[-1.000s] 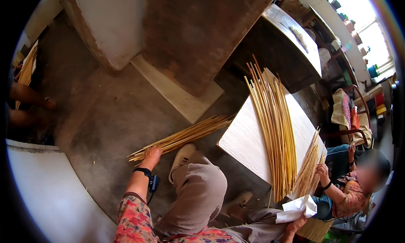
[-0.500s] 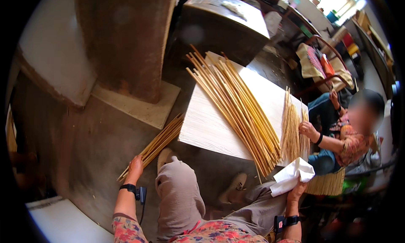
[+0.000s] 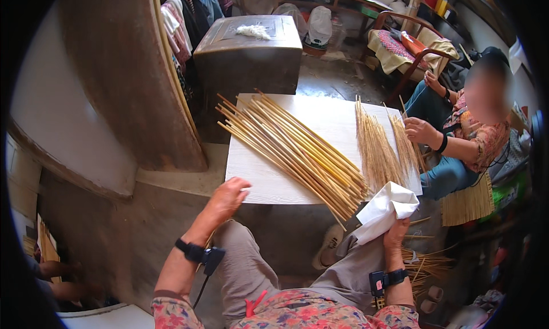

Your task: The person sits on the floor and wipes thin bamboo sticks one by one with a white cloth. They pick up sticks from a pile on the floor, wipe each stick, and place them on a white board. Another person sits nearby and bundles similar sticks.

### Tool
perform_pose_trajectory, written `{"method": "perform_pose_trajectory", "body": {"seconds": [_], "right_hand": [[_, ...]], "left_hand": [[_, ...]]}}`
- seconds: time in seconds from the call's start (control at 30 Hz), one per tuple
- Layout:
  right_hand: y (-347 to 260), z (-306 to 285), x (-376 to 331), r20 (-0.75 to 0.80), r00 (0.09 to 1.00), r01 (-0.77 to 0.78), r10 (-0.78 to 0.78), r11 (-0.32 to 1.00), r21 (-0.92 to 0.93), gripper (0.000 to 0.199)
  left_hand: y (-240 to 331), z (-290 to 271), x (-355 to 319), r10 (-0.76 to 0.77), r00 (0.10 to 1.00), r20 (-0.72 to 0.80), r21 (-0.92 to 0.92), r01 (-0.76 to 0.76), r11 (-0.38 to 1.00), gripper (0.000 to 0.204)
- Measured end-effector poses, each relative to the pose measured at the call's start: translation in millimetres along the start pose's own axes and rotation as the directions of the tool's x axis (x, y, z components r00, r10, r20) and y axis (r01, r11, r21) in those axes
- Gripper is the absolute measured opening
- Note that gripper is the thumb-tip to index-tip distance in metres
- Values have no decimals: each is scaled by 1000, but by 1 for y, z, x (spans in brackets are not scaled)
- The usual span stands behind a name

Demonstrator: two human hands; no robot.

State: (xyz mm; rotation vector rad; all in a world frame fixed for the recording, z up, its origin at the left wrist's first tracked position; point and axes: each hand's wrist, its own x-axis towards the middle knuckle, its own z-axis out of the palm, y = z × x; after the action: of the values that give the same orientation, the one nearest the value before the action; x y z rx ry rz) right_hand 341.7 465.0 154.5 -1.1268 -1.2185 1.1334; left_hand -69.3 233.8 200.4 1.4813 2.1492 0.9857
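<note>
My left hand (image 3: pixel 226 200) is raised by the near left corner of the white table (image 3: pixel 246 183). Its fingers are loosely extended, with nothing visible in them. Over my right thigh, my right hand (image 3: pixel 394 234) grips a folded white cloth (image 3: pixel 384 210). A large bundle of long yellow-brown stalks (image 3: pixel 297 146) lies slantwise across the table, its lower ends reaching past the near edge beside the cloth. Thinner, brushy straw stalks (image 3: pixel 377 149) lie to its right.
Across the table's right end sits a co-worker, one hand (image 3: pixel 422 131) on a smaller straw bundle (image 3: pixel 404 140). Loose stalks (image 3: pixel 420 266) lie on the floor at right. A dark chest (image 3: pixel 246 60) and a chair (image 3: pixel 409 49) stand behind. Another person's arms (image 3: pixel 60 277) show at lower left.
My left hand has let go of the stalk bundle low at the left and risen rightward to the table corner. My right hand still holds the cloth. The view has turned.
</note>
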Motion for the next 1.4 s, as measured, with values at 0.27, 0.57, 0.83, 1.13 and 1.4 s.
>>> {"method": "perform_pose_trajectory", "body": {"seconds": [0.27, 0.57, 0.83, 1.13, 1.4], "right_hand": [[11, -11, 9, 38, 999, 18, -18, 1000, 0, 25], [-24, 10, 8, 84, 996, -48, 32, 979, 199, 31], [-27, 13, 9, 69, 995, -81, 69, 978, 192, 30], [7, -1, 17, 62, 994, -104, 90, 952, 288, 24], [11, -7, 20, 83, 993, -110, 89, 952, 287, 25]], "left_hand": [[16, 96, 84, 192, 980, 43, 305, -196, 932, 22], [15, 133, 83, 204, 978, -35, 428, -170, 888, 18], [-3, 133, 73, 189, 981, -39, 476, -148, 867, 16], [1, 130, 65, 287, 958, 20, 672, -226, 705, 21], [24, 134, 77, 251, 966, 56, 643, -227, 731, 26]]}}
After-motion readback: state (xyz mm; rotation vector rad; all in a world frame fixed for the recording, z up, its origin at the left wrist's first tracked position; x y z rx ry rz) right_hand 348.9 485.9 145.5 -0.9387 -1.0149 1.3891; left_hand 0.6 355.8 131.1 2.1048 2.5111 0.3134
